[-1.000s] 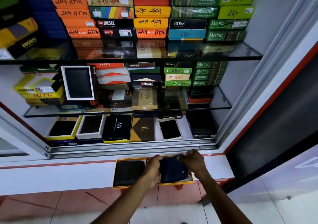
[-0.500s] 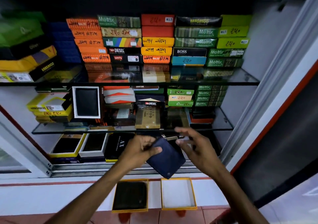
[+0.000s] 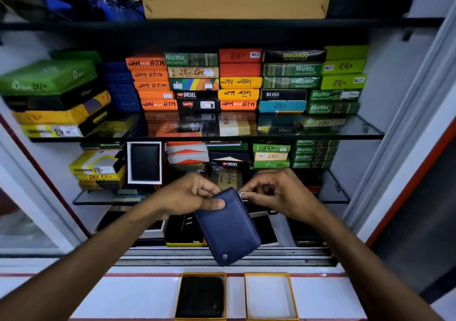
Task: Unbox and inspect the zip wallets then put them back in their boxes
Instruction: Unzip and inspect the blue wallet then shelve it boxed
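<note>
I hold a dark blue zip wallet (image 3: 228,227) in the air in front of the shelves, tilted, its zip end up. My left hand (image 3: 190,194) grips its upper left corner, thumb on the front face. My right hand (image 3: 274,192) pinches the small metal zip pull (image 3: 241,193) at the top right corner. Below on the white ledge (image 3: 138,296) stand two yellow-rimmed boxes side by side. The right box (image 3: 270,296) has a bare white inside. The left box (image 3: 201,296) holds a black wallet.
A glass-shelved cabinet fills the view, stacked with many coloured wallet boxes (image 3: 239,83). A black wallet in a white open box (image 3: 145,162) stands upright on the middle shelf. Sliding-door rails (image 3: 222,256) run above the ledge. An aluminium frame (image 3: 394,160) rises at right.
The blue wallet was lifted out of the right box and raised in front of the shelves. My right hand has closed onto the zip pull. The view tilted upward.
</note>
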A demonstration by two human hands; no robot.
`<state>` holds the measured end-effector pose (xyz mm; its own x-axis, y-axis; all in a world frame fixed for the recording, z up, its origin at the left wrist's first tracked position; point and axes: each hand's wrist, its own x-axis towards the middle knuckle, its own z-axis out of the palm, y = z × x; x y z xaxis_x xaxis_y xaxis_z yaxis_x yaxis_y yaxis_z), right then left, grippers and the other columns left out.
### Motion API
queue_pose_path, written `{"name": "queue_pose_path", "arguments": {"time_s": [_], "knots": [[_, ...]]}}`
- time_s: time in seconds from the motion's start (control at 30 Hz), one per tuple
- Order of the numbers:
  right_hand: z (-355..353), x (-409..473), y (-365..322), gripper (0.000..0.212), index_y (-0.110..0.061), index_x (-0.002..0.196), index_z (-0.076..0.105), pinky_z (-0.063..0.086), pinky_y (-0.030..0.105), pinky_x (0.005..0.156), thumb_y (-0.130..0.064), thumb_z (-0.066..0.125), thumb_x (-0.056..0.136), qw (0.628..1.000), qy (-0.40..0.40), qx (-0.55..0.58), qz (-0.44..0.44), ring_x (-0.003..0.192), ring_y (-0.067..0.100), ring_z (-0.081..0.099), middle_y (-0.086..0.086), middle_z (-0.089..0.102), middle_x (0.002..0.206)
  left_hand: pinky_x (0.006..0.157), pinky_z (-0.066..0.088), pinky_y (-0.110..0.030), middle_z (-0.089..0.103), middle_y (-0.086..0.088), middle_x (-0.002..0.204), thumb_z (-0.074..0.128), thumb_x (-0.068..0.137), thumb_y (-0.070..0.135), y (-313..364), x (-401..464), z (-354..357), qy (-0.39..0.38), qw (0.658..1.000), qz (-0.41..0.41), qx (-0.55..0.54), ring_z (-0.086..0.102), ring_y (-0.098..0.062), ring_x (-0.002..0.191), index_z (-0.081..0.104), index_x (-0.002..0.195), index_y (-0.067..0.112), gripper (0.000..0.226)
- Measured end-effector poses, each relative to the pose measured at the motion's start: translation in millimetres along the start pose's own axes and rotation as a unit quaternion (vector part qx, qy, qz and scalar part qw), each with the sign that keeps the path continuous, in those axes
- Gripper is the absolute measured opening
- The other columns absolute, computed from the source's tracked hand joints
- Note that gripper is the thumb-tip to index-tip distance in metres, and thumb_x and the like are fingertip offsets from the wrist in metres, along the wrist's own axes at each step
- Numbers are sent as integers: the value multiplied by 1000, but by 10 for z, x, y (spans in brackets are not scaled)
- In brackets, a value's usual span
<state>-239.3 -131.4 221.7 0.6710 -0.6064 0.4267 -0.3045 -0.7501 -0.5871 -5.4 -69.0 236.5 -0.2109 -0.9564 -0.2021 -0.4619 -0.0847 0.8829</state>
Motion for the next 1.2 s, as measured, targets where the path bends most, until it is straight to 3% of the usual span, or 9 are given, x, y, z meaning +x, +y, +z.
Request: {"name": "queue_pose_path", "arguments": {"time_s": [0.07,0.2,0.4,0.57,0.77,0.9,1.0,1.1,1.2], "knots": [[-57,-11,-45,14,-18,95,76,51,21,59,-27,74,85,999,0,-43,-27,65,9,60,-3,69,81,74,54,-23,74,-16,100,69,84,14,-20,-44,-113,10,998,-26,-58,66,-18,87,71,106,-1,27],[-201,-111,-164,12,-23,95,72,52,18,62,-32,69,88,996,42,-78,-12,72,5,61,-13,69,84,74,58,-32,75,-8,95,82,58,45,-196,-108,-304,73,977,-63,-192,70,-15,81,70,107,4,66],[95,-188,-407,5,-19,74,73,48,21,52,-22,75,77,975,205,-79,18,55,7,53,-11,65,62,62,62,-46,78,-8,82,57,90,14,-228,-106,-72,134,896,-98,-411,76,-20,68,63,107,4,21],[478,-235,-479,7,-17,69,74,39,8,55,-19,80,72,955,290,-58,35,54,-3,45,-11,62,59,55,59,-53,77,-15,74,57,91,13,-201,-33,139,168,822,-104,-534,76,-25,63,59,101,0,16],[771,-213,-486,6,-19,71,75,39,6,57,-23,79,71,959,274,-59,36,57,-1,47,-8,68,62,42,58,-35,76,-19,72,57,91,15,-118,42,370,157,762,-112,-618,75,-26,59,60,102,-3,21],[843,-240,-467,6,-22,75,75,43,9,58,-27,77,73,965,253,-59,38,59,-3,49,-9,72,69,49,60,-40,70,-27,108,60,89,13,-94,32,369,151,739,-101,-649,75,-35,84,51,130,-5,46],[828,-256,-478,5,-24,79,75,47,13,59,-28,77,75,967,244,-66,35,64,0,55,-10,75,75,46,59,-39,68,-23,103,59,89,11,-50,10,382,162,735,-90,-653,75,-31,65,50,132,-1,45],[727,-273,-446,7,-24,87,74,52,16,69,-29,72,83,969,234,-72,45,77,-1,59,-11,74,83,48,59,-47,69,-23,104,57,91,10,-83,-11,377,171,729,-77,-658,76,-32,68,50,130,0,41],[608,-286,-410,10,-22,93,70,50,21,77,-30,64,92,970,218,-102,38,83,5,57,-11,70,89,55,61,-48,76,-23,90,57,90,10,-118,-52,389,163,747,-65,-641,76,-32,72,53,119,1,30]]}}
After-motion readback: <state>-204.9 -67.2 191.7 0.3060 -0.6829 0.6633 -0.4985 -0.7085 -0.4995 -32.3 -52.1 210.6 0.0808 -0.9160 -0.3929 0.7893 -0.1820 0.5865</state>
